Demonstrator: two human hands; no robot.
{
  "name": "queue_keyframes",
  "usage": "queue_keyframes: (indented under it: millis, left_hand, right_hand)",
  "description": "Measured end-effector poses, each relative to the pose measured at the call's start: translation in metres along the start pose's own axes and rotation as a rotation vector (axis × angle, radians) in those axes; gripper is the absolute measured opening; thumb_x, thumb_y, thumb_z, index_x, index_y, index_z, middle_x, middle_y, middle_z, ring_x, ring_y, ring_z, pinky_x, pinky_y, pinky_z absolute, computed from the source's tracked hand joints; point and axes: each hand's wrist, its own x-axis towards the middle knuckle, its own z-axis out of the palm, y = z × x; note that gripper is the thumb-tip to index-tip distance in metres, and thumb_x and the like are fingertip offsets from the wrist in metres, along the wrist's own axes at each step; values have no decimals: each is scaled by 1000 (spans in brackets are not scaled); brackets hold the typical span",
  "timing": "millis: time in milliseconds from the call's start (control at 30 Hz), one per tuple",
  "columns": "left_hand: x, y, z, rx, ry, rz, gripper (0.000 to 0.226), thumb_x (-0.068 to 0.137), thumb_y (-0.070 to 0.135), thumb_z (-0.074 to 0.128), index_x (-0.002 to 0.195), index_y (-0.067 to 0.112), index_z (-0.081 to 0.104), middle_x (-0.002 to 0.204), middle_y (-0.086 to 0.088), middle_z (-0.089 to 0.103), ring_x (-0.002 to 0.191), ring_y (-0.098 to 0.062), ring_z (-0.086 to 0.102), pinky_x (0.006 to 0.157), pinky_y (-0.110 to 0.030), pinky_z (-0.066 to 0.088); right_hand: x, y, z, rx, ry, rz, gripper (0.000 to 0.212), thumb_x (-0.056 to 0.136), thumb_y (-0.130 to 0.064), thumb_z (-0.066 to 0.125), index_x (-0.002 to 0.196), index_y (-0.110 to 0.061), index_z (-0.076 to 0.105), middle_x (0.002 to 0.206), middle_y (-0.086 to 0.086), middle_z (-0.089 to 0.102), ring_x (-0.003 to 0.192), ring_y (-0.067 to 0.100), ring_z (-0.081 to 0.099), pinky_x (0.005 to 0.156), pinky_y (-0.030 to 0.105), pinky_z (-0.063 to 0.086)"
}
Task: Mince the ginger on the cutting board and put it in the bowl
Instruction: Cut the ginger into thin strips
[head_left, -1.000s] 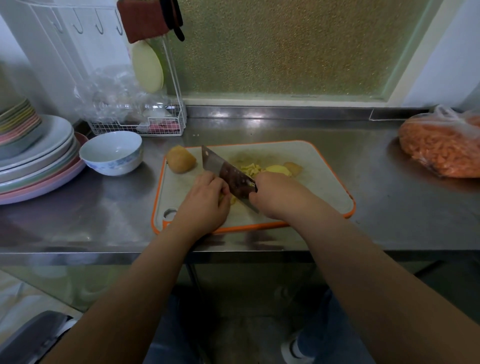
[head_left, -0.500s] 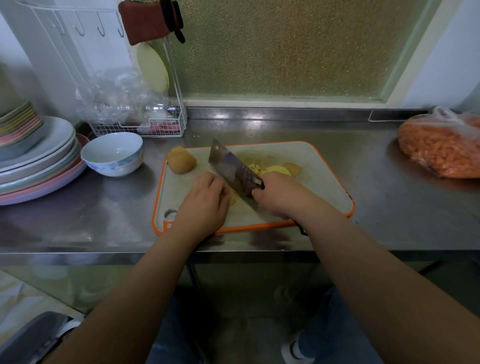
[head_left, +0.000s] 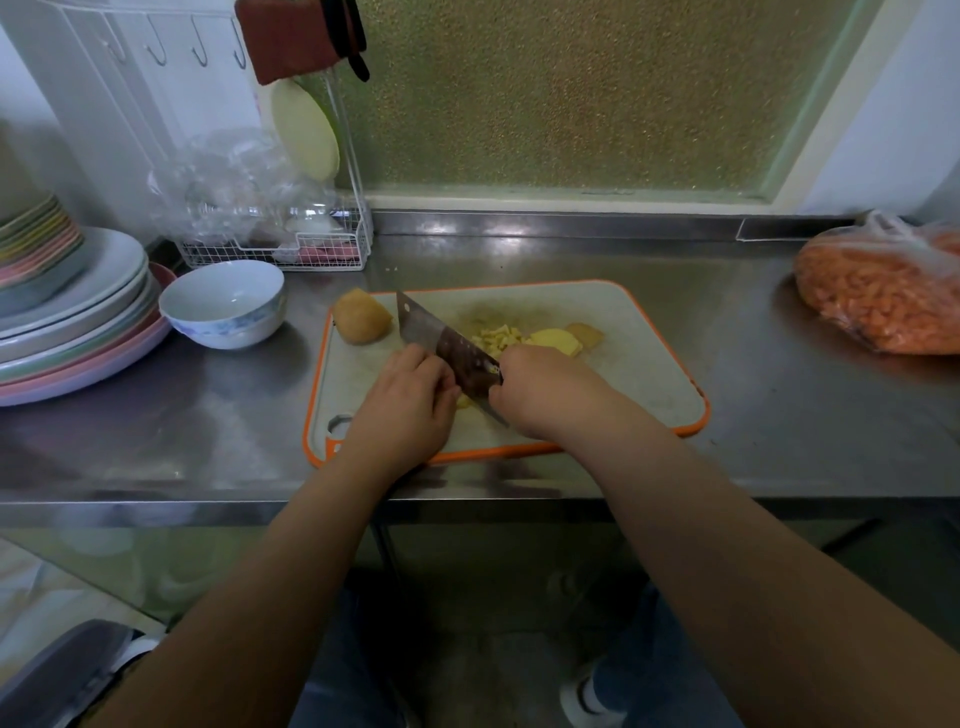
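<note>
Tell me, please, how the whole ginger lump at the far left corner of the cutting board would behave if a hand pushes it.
The ginger lump looks rounded and knobbly, so it would probably wobble or roll a little rather than slide. It seems solid and stiff, not fragile. It overhangs the cutting board edge, so a push might tip it onto the steel counter.

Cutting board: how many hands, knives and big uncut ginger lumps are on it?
Hands: 2, left hand and right hand
Knives: 1, cleaver
Uncut ginger lumps: 1, ginger lump
Total: 4, on the cutting board
</note>
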Motion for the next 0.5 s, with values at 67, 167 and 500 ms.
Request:
queue_keyframes:
  millis: [67,167,500]
  left_hand:
    - [1,-1,0,7,-6,0,6,87,18,61,85,13,58,88,-3,50,86,-20,46,75,-29,36]
    - [1,-1,0,21,-16,13,6,86,17,61,85,13,58,89,-5,51,85,-21,46,75,-31,38]
    - [-4,2,-4,16,28,25,6,90,18,58,89,13,55,90,-4,51,86,-22,48,74,-33,40]
  right_hand:
    - [4,-4,3,-17,-19,14,20,95,-18,47,108,-9,59,89,7,53,80,26,50,69,30,41]
    - [9,-6,8,-30,-28,8,22,95,-18,47,109,-8,60,90,8,53,80,27,50,70,30,42]
    - [-1,18,-1,205,-14,28,27,94,-26,49,109,-8,61,92,12,58,82,29,55,66,29,39]
